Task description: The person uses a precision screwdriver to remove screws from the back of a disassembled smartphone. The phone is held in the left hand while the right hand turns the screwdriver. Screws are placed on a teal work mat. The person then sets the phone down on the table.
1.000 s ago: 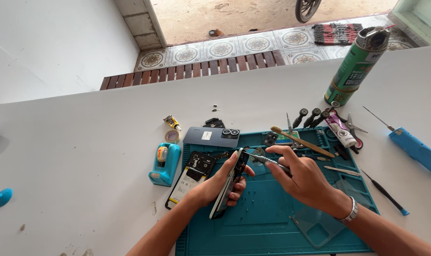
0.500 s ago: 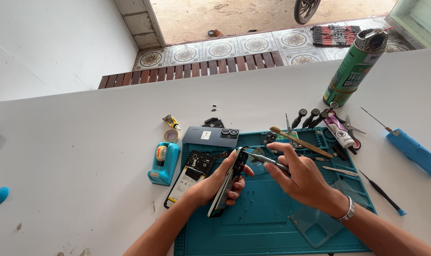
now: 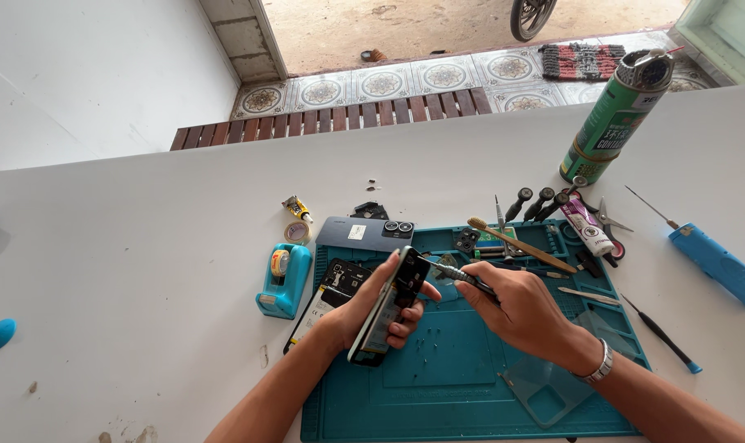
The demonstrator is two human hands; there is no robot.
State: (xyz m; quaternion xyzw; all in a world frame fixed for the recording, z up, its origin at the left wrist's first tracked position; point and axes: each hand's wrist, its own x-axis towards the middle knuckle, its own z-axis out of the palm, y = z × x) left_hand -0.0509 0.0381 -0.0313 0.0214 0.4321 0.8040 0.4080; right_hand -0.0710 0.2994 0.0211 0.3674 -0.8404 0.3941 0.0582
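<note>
On the white surface point(image 3: 143, 246) a teal tape dispenser point(image 3: 284, 280) sits far left of the teal work mat point(image 3: 438, 385). Over the mat's near-left part the left hand point(image 3: 372, 308) grips a phone point(image 3: 386, 305) on edge — fingers wrapped round it. Just right, the right hand point(image 3: 524, 312) pinches a thin screwdriver point(image 3: 458, 273), tip touching the phone. Far right — a green spray can point(image 3: 614, 115).

A single view — a camera worn on the person's head — looks steeply down and forward over the white counter point(image 3: 143, 246). It sits close above the teal work mat point(image 3: 438, 385), with both forearms entering from the bottom edge. Beyond the counter's far edge the view reaches a patterned tiled floor point(image 3: 389, 82) and bare ground outside.
</note>
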